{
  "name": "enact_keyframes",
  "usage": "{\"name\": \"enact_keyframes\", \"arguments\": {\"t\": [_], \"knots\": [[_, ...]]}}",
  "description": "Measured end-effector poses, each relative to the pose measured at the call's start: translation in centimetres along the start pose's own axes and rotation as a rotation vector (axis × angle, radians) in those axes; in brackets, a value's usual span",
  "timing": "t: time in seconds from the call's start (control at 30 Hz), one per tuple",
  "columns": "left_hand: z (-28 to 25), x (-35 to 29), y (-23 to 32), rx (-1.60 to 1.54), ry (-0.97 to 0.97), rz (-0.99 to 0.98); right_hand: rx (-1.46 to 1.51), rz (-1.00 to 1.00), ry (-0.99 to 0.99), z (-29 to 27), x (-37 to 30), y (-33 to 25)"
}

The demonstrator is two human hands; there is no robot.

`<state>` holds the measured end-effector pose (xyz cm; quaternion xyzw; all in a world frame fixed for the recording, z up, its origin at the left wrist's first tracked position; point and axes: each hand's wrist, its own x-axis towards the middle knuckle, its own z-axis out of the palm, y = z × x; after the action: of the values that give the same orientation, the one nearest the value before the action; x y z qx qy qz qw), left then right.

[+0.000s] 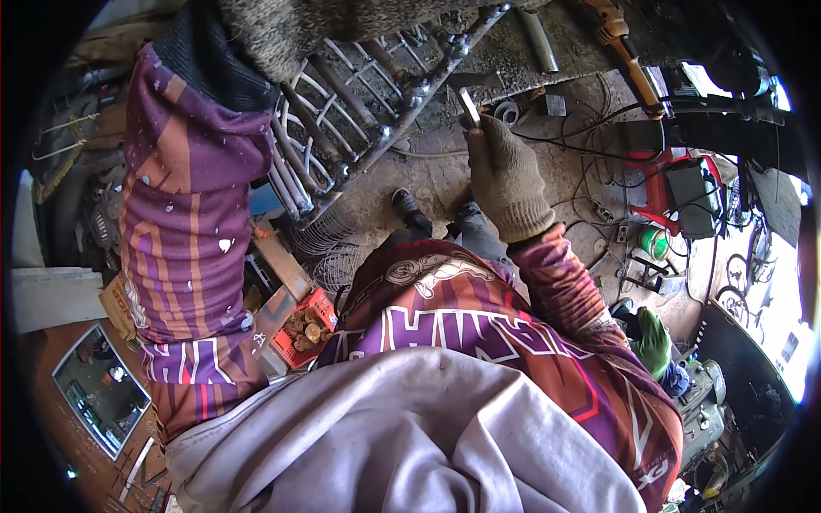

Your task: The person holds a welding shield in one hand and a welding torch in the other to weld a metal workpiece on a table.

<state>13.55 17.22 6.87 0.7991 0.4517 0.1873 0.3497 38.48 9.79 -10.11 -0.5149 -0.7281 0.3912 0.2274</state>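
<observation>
My right hand [510,175], in a knitted work glove, is closed round the pale handle of what looks like a chipping hammer [469,108], its narrow dark head pointing away from me. To the left lies a welded metal frame [402,115] with curved bars and shiny weld spots along its near rail. My left hand [282,38], in a grey-brown knitted glove, is raised close to the camera at the top left, above the frame's far end. Its fingers run past the picture's edge, so whether it grips anything is hidden.
An angle grinder [620,43] and a metal tube [539,43] lie on the bench at the top. Cables cross the floor beside a red plastic chair [654,197]. A red crate [304,329] holds rusty round parts. Coiled wire [329,244] lies below the frame.
</observation>
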Motion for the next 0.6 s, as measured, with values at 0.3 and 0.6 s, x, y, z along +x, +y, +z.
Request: {"name": "enact_keyframes", "arguments": {"t": [0.3,0.6], "knots": [[-0.3,-0.3,0.4,0.077,-0.027,-0.073,0.000,0.027,0.112,-0.6,-0.7,-0.3],[-0.5,0.1,1.4,0.166,-0.067,-0.130,0.255,0.139,0.076,-2.5,0.4,-1.6]]}}
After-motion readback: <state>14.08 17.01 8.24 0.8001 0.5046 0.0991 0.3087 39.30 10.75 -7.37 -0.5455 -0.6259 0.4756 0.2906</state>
